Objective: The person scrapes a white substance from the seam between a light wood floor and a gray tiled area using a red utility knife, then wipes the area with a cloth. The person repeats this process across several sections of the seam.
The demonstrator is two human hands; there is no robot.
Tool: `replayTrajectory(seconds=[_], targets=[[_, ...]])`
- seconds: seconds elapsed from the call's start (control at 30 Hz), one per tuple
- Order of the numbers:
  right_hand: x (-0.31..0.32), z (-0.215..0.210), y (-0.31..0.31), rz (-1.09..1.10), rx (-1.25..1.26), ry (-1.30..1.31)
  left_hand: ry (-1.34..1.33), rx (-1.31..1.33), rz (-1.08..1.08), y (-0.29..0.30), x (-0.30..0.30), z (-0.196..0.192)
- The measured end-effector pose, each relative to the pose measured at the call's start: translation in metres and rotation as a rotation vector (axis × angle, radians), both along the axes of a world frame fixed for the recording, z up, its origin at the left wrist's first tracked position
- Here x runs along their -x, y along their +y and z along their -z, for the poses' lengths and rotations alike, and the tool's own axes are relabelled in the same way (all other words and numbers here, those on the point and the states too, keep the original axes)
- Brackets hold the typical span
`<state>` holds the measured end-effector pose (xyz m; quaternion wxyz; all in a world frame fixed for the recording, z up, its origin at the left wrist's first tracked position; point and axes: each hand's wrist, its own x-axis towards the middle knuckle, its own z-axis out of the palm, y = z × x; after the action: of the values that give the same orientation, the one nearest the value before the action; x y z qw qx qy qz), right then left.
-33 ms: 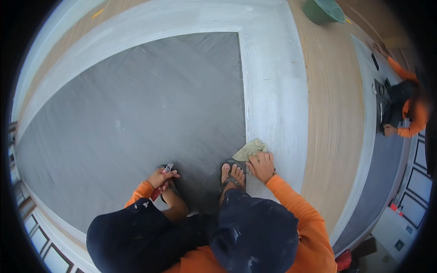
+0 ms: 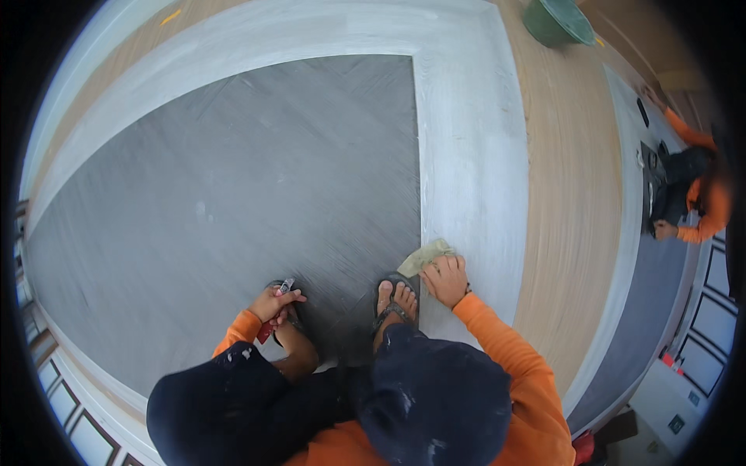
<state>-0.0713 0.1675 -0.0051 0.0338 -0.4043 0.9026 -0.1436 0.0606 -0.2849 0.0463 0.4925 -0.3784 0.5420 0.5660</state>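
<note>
My left hand (image 2: pixel 277 305) is closed around a red utility knife (image 2: pixel 287 286). Its silvery front end pokes out past the fingers, and some red shows below the hand; the rest is covered by my grip. My right hand (image 2: pixel 445 280) presses a crumpled yellowish-green cloth (image 2: pixel 427 255) onto the whitish floor border (image 2: pixel 472 179). The cloth lies where this border meets the dark grey floor panel (image 2: pixel 233 179), just ahead of my right sandal (image 2: pixel 394 309). Part of the cloth is hidden under my fingers.
A green bucket (image 2: pixel 556 23) stands at the far right on a wood-toned strip (image 2: pixel 571 194). Further right, another person in orange sleeves (image 2: pixel 705 225) crouches by a second grey panel (image 2: pixel 649 311). Framed white panels (image 2: pixel 709 311) line the right edge.
The cloth's free end has bunched up slightly under my right hand. My left hand keeps its hold on the utility knife. The view has shifted a little.
</note>
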Motion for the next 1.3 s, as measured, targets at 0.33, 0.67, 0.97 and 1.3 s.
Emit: replayTrajectory(seconds=[0.33,0.67,0.97,1.3], targets=[[0.306,0.035,-0.103,0.163,-0.203,0.456,0.511,0.488,-0.325,0.035,-0.093,-0.029],[0.331,-0.020,-0.273,0.217,0.539,0.056,0.498,0.645,-0.495,0.024,-0.082,-0.098],[0.040,-0.013,-0.215,0.573,1.165,-1.978,0.857,0.618,-0.353,0.062,-0.012,-0.141],[0.006,-0.017,0.044,0.307,2.278,-2.031,0.885,0.848,-0.297,-0.024,0.063,-0.233]])
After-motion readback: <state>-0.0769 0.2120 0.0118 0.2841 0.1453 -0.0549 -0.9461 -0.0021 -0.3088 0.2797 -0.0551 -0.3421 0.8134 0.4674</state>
